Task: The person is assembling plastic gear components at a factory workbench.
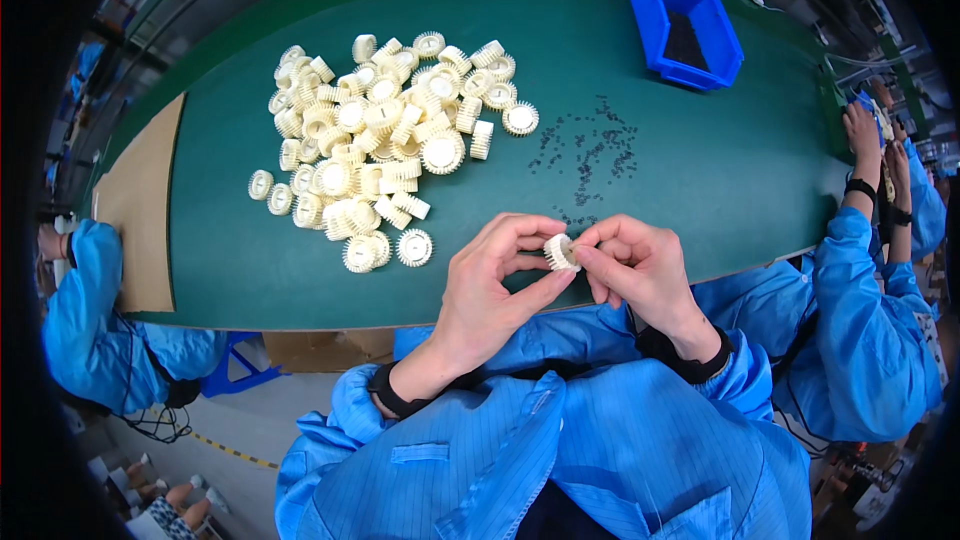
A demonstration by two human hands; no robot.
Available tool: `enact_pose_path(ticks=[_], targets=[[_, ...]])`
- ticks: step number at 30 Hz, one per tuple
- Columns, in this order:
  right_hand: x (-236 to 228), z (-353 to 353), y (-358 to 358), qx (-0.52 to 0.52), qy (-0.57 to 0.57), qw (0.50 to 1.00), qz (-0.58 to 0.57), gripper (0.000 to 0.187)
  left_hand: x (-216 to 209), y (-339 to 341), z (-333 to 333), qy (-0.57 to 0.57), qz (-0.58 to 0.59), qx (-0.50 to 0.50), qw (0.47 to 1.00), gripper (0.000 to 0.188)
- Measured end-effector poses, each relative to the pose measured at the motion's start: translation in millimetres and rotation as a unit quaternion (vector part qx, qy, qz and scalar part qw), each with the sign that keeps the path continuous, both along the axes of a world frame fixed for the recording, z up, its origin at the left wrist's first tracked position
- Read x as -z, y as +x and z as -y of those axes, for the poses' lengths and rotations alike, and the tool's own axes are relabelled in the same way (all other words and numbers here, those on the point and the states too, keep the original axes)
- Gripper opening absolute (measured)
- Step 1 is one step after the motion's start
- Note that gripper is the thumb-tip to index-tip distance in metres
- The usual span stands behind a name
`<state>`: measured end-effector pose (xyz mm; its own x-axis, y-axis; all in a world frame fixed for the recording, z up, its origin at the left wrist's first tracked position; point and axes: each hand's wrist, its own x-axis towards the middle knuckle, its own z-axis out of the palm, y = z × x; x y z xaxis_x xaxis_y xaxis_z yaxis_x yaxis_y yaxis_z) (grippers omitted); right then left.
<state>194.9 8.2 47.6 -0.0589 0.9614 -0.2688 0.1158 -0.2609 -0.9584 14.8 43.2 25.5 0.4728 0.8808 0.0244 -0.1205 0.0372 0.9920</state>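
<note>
Cardboard sheet [140, 215]: 9 o'clock from the held gear, on the left end of the green bench [720, 170].
Gear pile [385, 115]: 10 o'clock, loose heap of cream toothed wheels, some flat, some on edge, a few lying just off its lower edge.
Left hand [497, 278]: 8 o'clock, thumb and fingers clamped on the gear's rim.
Held gear [556, 254]: between both hands, raised over the near edge of the bench, tilted, one face toward the right hand.
Black bits [590, 145]: 12 o'clock, tiny, scattered, nearest ones just beyond the fingers.
Right hand [637, 268]: 3 o'clock, fingertips drawn close at the gear's face; cannot tell whether they pinch a bit.
Blue bin [697, 74]: 1 o'clock, far side, dark contents.
Handling, my judgement: keep the left grip on the rim, clear of the centre; steady the gear before pressing; work the right fingertips square to the face, lightly. Holding it further in over the bench would make a dropped bit easier to recover.
</note>
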Motion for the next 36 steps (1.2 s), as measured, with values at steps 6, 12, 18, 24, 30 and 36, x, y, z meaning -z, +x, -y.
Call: enact_pose_path(ticks=[6,12,18,24,30,36], targets=[[-8.7,-5.2,0.1,-0.034,-0.032,0.999,0.000,0.012,5.7,-3.1,2.6,-0.022,0.041,0.001,0.999,0.033],[-11.0,-7.8,-8.2,-0.077,0.101,0.971,0.201,0.007,6.1,-3.5,2.7,0.061,-0.045,-0.015,0.997,0.033],[5.9,-5.5,-14.9,-0.033,0.420,0.810,0.409,0.014,3.6,-4.3,-1.1,-0.006,0.054,0.016,0.998,0.040],[9.7,-2.7,-14.7,-0.018,0.444,0.796,0.411,0.021,0.5,-2.7,0.9,-0.081,0.115,0.001,0.990,0.035],[-2.8,3.4,-19.1,0.048,0.174,0.970,0.165,0.023,0.7,-3.7,3.5,-0.095,0.109,0.000,0.990,0.032],[-7.4,0.6,-17.0,0.008,0.129,0.978,0.163,0.025,0.2,-1.2,3.3,-0.096,0.080,-0.030,0.992,0.031]])
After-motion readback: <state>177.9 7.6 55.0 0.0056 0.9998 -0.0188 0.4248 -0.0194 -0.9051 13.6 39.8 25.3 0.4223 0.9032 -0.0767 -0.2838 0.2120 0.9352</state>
